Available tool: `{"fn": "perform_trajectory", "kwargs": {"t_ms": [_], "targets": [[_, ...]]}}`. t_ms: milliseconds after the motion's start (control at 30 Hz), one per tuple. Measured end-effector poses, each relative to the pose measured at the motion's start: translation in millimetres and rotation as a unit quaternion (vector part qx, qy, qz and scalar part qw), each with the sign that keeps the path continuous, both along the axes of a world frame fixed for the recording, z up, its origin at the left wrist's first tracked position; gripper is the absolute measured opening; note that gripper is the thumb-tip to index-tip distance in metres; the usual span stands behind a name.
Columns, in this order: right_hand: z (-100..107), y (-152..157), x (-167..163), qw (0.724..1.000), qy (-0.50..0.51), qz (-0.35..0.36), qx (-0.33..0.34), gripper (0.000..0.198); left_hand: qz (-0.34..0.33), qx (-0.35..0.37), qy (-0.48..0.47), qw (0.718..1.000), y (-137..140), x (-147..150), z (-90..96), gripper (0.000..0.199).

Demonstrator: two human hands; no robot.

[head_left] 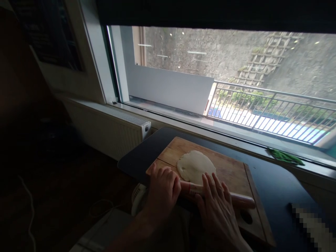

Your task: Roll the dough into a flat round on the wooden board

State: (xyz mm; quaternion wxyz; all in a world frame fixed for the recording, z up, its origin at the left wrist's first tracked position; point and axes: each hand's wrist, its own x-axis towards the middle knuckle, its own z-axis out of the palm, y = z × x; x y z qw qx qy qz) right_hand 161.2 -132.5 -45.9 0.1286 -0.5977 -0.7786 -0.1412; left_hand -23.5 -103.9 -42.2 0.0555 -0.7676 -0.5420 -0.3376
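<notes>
A wooden rolling pin (243, 200) lies across the near part of a wooden cutting board (231, 175). My left hand (163, 185) is closed around the pin's left end. Over the middle of the pin, my right hand (216, 203) rests with its fingers stretched out flat and slightly apart. A flattened, roughly round piece of pale dough (196, 164) sits on the board just beyond the pin. Its near edge meets the pin and is partly covered by my right fingertips.
The board rests on a dark table (273, 182) beside a window sill. A green cloth (285, 156) lies on the sill, and a pixelated object (312, 224) is at the table's right. A white radiator (110, 126) stands left, with pale cables on the floor.
</notes>
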Motion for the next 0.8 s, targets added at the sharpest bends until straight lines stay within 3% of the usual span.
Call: {"fn": "perform_trajectory", "kwargs": {"t_ms": [133, 300, 433, 533, 633, 800], "targets": [[9, 35, -4, 1.0, 0.003, -0.022, -0.012, 0.052, 0.045, 0.01, 0.02, 0.999, 29, 2, 2.7, 0.024], [31, 98, -10, 0.993, 0.06, -0.082, -0.06, 0.054, 0.104, -0.01, 0.023, 0.994, 107, 16, 15.5, 0.022], [30, 92, -17, 0.994, 0.059, -0.068, -0.068, 0.053, 0.091, -0.062, 0.033, 0.993, 149, 28, 22.6, 0.019], [18, 62, -17, 0.999, 0.031, -0.014, -0.021, 0.047, 0.061, -0.095, 0.034, 0.993, 150, 24, 18.5, 0.025], [1, 29, -1, 0.998, 0.014, 0.049, 0.032, 0.046, 0.025, -0.14, 0.025, 0.99, 129, 3, 8.8, 0.033], [-18, -4, 42, 0.991, 0.036, 0.094, 0.089, 0.063, -0.02, -0.091, 0.06, 0.994, 100, -19, 7.8, 0.036]]}}
